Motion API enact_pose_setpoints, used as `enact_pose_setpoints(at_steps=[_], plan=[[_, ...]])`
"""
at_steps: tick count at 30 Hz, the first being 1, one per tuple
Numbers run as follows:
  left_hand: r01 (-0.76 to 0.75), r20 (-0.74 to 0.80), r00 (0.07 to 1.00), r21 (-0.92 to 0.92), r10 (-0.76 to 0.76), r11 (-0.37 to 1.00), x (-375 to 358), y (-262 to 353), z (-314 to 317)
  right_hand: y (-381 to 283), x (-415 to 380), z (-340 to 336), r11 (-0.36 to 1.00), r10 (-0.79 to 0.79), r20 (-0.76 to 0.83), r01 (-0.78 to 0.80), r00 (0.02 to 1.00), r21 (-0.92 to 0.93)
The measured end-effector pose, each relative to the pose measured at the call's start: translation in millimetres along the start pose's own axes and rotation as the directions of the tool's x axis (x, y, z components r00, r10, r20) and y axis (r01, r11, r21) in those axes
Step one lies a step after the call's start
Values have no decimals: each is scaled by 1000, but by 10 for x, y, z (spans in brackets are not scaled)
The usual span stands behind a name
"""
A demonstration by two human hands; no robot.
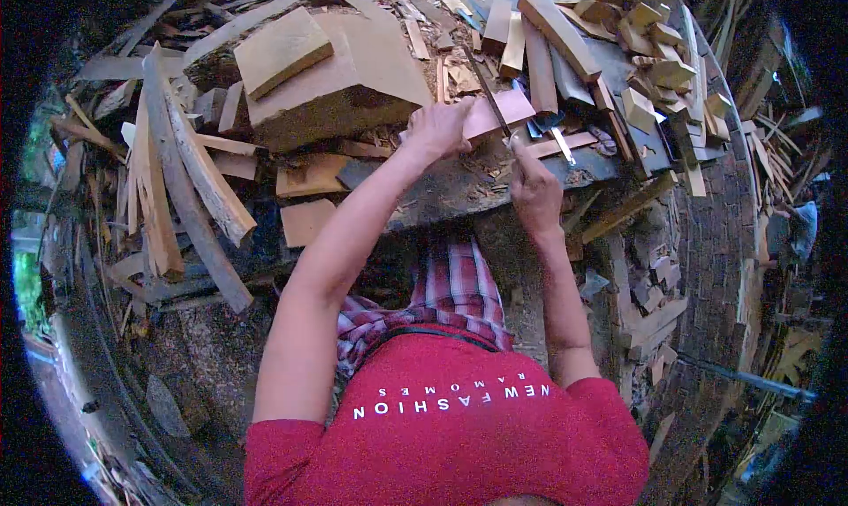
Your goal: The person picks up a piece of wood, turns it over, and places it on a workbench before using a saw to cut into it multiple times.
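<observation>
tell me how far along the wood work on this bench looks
Done, by the look of it: a heap of small pale cut wood blocks sits at the bench's right end, with chips strewn about. In hand: the left hand presses a flat reddish wood piece down while the right hand works a thin tool at its edge. Left: long rough planks and a big tan slab lie uncut.

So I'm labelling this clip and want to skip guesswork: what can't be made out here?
Head view:
- Left hand: fingers curl over the reddish wood piece, hiding the grip.
- Right hand: a thin tool runs up from it; tip and type too small to tell.
- Dark-handled tool on the workbench: blurred.
- Scrap blocks at the far edge: warped by the lens.
</observation>
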State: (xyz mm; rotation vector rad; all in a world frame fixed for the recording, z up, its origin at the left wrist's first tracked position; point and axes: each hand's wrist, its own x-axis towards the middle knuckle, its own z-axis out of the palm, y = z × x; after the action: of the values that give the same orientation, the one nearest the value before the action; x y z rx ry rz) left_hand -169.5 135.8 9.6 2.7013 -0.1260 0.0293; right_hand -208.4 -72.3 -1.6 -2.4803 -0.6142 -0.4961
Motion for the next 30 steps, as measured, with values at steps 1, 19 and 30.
enact_pose_setpoints(at_steps=[1,19,30], plan=[[0,-2,1000,2,0,1000,13,-11,-7,-21,-21,-41,998,46,58,-44,997,-39],[1,80,997,33,-3,999,44,-1,-6,-5,-344,-259,995,98,95,-97,991,-11],[36,89,995,63,-41,997,90,-39,70,-68,45,-79,999,29,46,-31,999,26]])
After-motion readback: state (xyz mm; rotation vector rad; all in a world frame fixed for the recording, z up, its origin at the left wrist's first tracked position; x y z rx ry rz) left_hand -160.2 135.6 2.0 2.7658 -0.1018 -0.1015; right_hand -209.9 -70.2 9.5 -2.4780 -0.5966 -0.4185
